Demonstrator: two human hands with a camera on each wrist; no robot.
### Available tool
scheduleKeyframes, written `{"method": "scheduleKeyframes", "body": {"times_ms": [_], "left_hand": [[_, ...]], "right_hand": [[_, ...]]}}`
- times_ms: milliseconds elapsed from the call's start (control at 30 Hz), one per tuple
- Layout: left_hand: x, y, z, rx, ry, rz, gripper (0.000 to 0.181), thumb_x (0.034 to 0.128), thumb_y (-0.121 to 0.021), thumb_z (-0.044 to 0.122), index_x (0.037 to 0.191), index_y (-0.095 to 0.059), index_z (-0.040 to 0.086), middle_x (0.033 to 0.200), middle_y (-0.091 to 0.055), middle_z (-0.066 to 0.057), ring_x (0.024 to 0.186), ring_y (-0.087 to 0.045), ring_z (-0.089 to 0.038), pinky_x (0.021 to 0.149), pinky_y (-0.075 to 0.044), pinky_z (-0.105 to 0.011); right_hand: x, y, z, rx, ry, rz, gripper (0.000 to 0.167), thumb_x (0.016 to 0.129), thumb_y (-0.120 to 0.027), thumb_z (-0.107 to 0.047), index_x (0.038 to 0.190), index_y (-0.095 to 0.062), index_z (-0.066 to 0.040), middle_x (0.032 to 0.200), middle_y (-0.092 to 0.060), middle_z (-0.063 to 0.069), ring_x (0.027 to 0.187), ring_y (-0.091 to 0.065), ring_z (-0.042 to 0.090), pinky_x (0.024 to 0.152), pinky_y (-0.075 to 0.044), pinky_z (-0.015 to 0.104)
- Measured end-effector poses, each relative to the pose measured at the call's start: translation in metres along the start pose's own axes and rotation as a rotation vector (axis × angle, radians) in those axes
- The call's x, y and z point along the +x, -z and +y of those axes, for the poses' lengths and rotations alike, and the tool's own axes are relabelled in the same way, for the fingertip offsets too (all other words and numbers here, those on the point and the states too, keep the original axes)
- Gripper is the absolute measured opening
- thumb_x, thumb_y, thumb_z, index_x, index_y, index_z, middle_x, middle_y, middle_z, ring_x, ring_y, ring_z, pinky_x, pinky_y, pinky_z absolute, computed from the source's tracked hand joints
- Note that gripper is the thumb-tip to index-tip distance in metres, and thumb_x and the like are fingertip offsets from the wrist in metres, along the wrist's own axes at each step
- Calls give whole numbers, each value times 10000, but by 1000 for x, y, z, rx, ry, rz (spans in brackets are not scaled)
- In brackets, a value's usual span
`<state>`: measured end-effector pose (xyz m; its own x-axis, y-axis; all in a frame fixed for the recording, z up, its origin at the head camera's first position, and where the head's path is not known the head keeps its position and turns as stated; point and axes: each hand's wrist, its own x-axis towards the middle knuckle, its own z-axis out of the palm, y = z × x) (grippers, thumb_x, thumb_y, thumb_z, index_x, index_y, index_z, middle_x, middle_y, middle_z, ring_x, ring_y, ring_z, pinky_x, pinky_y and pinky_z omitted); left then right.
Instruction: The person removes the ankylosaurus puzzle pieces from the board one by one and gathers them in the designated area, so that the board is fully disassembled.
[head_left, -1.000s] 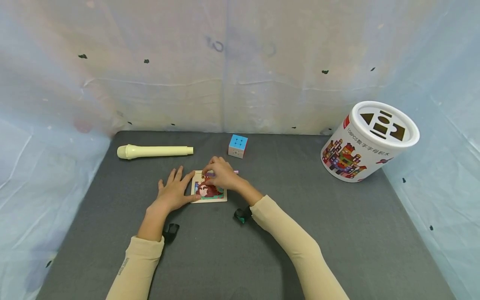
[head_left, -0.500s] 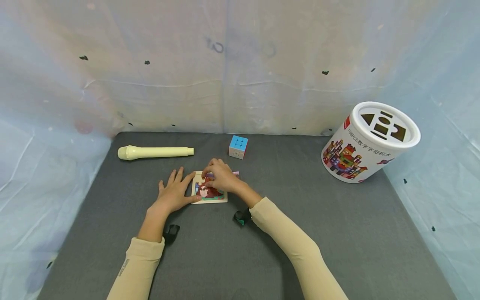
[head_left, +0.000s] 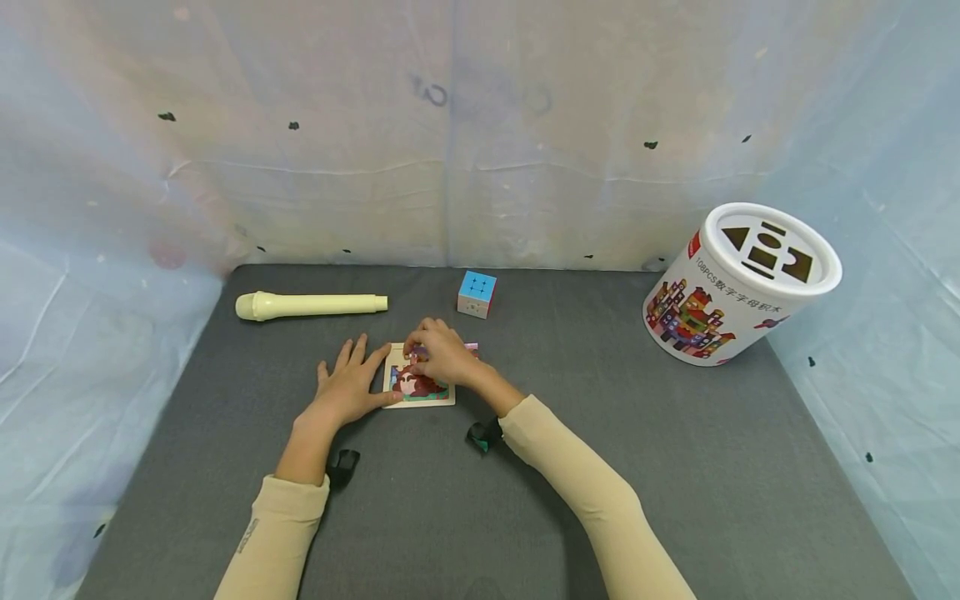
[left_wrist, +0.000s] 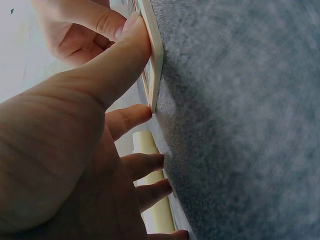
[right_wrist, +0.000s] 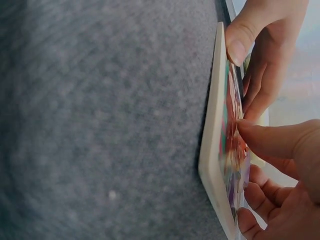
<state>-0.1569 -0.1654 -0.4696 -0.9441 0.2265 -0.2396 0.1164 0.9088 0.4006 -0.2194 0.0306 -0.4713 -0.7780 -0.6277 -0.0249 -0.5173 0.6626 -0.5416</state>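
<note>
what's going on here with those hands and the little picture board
A person has both hands on a light-framed picture board lying on a grey table. The left hand rests its thumb on the board's near-left part, its other fingers spread. The right hand has its thumb and bent fingers at the picture; whether it pinches a piece, I can't tell. A cream microphone-shaped thing, a cube and a white tub stand or lie untouched.

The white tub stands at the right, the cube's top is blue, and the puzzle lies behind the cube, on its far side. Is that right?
Not quite: the puzzle lies in front of the cube, on its near side, as the head view shows. The white tub stands at the right and the cube's top is blue.
</note>
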Motion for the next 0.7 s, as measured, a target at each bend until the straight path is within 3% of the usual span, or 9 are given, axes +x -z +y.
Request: {"method": "scheduleKeyframes", "body": {"times_ms": [400,700], "left_hand": [[0,-2,-1,0,-2,12,890,888,-721,494,1574,-305,110,1618,-92,-296,1474,-42,-512,1046,-47,-804],[1,-1,-1,1,-4,12,888,889,-725,483,1575,-303,110,1619,-90,-294,1476,-39,-508,1049,-44,-800]], "right_hand": [[-1,0,0,5,-2,-4,293,917,-748,-191,1195,-689,-120,1182,-585,41,1087,-485,198,929,-408,380],[-1,1,2,63,-11,16,246,939,-713,-139,1184,-707,-107,1131,-585,37,1033,-489,183,860,-421,322]]}}
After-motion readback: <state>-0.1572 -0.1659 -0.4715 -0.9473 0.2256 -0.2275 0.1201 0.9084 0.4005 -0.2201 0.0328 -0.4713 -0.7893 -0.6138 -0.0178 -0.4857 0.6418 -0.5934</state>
